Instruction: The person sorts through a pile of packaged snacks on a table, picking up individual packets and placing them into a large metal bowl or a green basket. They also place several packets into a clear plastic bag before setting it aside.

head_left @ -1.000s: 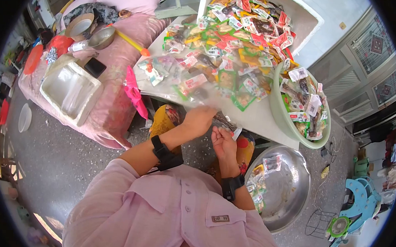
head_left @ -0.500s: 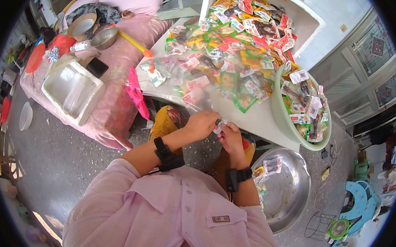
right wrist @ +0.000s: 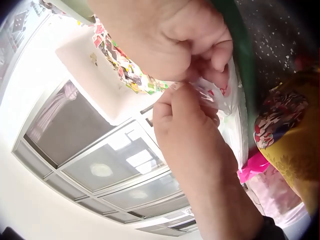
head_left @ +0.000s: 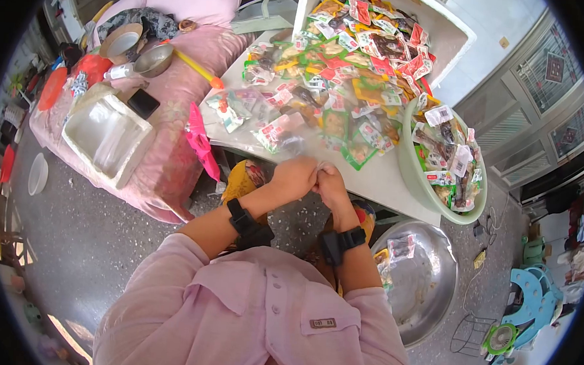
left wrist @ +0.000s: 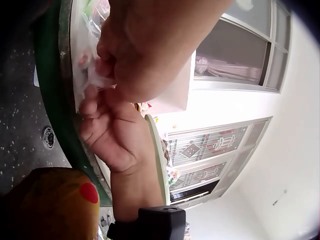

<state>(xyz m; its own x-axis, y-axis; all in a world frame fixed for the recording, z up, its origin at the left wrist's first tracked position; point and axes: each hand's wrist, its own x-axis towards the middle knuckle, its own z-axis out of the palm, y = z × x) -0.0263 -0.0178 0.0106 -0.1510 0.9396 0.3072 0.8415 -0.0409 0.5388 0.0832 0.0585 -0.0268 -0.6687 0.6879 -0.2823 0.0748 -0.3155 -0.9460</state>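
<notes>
Both hands meet at the near edge of the table (head_left: 388, 177), above the person's knees. The left hand (head_left: 295, 177) grips a clear plastic bag (right wrist: 207, 95), its fingers curled at the bag's mouth. Against it, the right hand (head_left: 332, 184) pinches the bag's edge with bent fingers. In the left wrist view, the right hand (left wrist: 112, 135) shows its palm, and the left hand partly covers its fingertips. The bag stretches forward onto the tabletop, over sealed food packets (head_left: 281, 130). What is inside its mouth is hidden by the hands.
A foam box (head_left: 454, 42) of packets lies at the back, spilling onto the table. At right stand a filled green basin (head_left: 407, 155) and, lower, a metal basin (head_left: 421, 301) with a few packets. A pink-covered bed (head_left: 168, 149) with a foam tray (head_left: 124, 167) is left.
A dark-filled packet, visible by the right hand earlier, went to the bag's mouth and is out of sight now. The right hand moved up and left against the left hand.
</notes>
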